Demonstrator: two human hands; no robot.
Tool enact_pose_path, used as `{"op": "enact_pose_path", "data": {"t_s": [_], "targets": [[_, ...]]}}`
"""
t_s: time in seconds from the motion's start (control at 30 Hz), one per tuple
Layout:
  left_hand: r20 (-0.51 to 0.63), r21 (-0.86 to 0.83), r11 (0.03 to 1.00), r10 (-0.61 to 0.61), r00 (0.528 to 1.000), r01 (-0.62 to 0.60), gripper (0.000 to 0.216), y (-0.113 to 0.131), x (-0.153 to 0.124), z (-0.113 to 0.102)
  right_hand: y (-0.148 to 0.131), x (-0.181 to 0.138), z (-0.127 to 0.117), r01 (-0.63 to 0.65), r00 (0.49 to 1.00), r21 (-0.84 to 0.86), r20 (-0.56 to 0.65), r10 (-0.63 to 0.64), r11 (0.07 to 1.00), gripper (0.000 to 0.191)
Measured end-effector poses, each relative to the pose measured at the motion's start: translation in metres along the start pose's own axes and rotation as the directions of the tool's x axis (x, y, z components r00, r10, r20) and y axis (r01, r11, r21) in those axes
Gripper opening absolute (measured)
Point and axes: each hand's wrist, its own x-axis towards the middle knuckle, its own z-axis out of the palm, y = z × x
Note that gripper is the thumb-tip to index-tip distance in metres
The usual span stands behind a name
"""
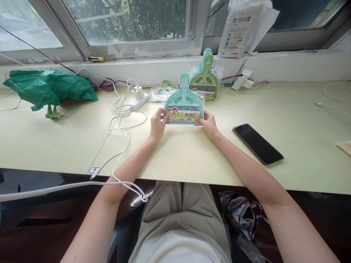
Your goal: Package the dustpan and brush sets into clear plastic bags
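Between my hands a light blue mini dustpan and brush set (184,100) stands upright at the table, its handle pointing up. A printed label with red mushrooms crosses its lower front, over the grey bristles, and clear wrap shines around it. My left hand (158,124) pinches its left edge; my right hand (208,125) grips the right edge, thumb on the label. Just behind it, a stack of green dustpan sets (205,76) leans against the wall. Another green dustpan set (163,89) in clear wrap lies to the left behind.
A black phone (257,143) lies at right. White cables (120,120) and a power strip (138,101) spread at left, near a green plastic bag (49,87). A white parcel (238,33) and a yellow cutter (96,58) rest on the sill.
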Motion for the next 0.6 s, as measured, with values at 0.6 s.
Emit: {"op": "enact_pose_path", "data": {"t_s": [0.6], "targets": [[0.089, 0.123, 0.985, 0.115, 0.989, -0.125, 0.018, -0.002, 0.01, -0.013, -0.009, -0.008, 0.004, -0.025, 0.998, 0.027, -0.063, 0.027, 0.999, 0.05]]}}
